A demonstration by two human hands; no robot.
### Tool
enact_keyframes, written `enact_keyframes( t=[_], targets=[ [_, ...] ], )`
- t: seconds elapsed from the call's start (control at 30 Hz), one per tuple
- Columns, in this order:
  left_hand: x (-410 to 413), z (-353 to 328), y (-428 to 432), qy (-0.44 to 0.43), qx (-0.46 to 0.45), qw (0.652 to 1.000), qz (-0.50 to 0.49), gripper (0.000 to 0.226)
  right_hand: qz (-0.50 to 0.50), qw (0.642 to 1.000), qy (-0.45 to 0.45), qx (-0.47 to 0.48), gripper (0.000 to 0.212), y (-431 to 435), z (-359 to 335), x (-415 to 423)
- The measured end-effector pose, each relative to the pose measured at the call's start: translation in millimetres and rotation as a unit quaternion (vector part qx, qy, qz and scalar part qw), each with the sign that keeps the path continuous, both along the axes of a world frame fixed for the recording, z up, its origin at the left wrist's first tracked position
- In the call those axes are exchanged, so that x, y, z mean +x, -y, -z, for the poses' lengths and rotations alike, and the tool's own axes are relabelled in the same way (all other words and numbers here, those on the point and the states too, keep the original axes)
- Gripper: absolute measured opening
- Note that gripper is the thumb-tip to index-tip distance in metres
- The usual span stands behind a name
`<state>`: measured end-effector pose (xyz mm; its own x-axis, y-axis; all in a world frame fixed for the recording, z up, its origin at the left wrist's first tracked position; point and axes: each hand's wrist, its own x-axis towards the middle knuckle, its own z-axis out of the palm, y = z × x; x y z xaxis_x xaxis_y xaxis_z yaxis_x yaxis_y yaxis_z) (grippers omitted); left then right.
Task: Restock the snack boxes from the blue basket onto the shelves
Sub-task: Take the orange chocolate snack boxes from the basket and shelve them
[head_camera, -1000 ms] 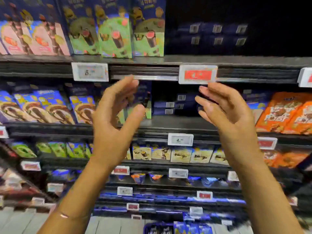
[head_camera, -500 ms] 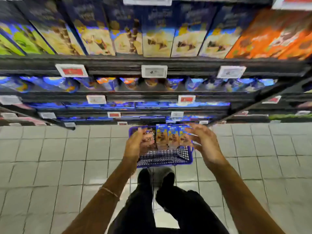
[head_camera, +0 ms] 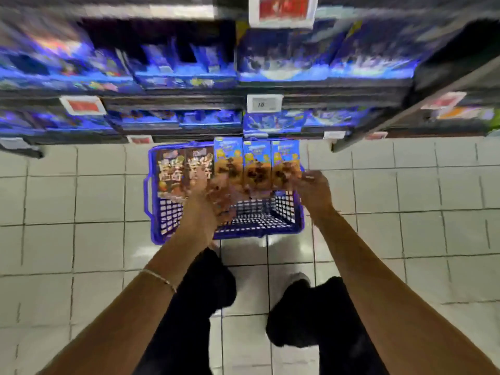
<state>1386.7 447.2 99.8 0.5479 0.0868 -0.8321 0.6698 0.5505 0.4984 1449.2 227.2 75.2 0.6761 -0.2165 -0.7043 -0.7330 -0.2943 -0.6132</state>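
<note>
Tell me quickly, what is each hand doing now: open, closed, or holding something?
Left hand: blurred over the snack boxes, cannot tell.
Right hand: fingers curled at the rightmost box, grip unclear.

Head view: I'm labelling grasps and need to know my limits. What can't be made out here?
- Left hand: motion blur smears its fingers over the snack boxes; whether it grips one is unclear.
- Right hand: at the right rim of the blue basket; contact with the end box is blurred.
- Shelf packages: print unreadable through blur.
- Red tag: cut off by the top edge.
</note>
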Motion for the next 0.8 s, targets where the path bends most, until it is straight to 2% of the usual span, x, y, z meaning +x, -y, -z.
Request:
enact_keyframes(
  t=[0.03,0.1,0.17,0.27,0.37,0.43,0.53,0.67,0.8],
  targets=[
    [7,26,3,0.005,-0.006,1.0,-0.001,0.068,0.001,0.999,0.013,-0.036,0.04,3,32,7],
    [26,71,9,0.016,0.012,1.0,0.015,0.068,-0.012,0.99,0.04,-0.138,0.062,10,90,19],
    [41,111,15,0.024,0.027,0.999,0.034,0.066,-0.031,0.984,0.041,-0.169,0.08,13,135,26],
    [58,155,26,0.042,0.042,0.996,0.067,0.062,-0.041,0.975,0.09,-0.198,0.062,15,180,30],
    [71,172,36,0.063,0.068,0.993,0.074,0.059,-0.011,0.955,0.202,-0.217,0.048,10,199,23],
    [76,173,43,0.082,0.088,0.991,0.06,0.057,0.024,0.944,0.264,-0.197,0.046,7,202,20],
    [75,158,53,0.104,0.117,0.986,0.047,0.052,0.038,0.95,0.262,-0.166,0.061,12,195,13],
    [66,139,63,0.101,0.139,0.985,0.035,0.048,0.083,0.948,0.284,-0.114,0.064,27,180,5],
    [61,137,74,0.116,0.145,0.982,0.038,0.048,0.142,0.937,0.311,0.064,0.046,28,168,3]
  ],
)
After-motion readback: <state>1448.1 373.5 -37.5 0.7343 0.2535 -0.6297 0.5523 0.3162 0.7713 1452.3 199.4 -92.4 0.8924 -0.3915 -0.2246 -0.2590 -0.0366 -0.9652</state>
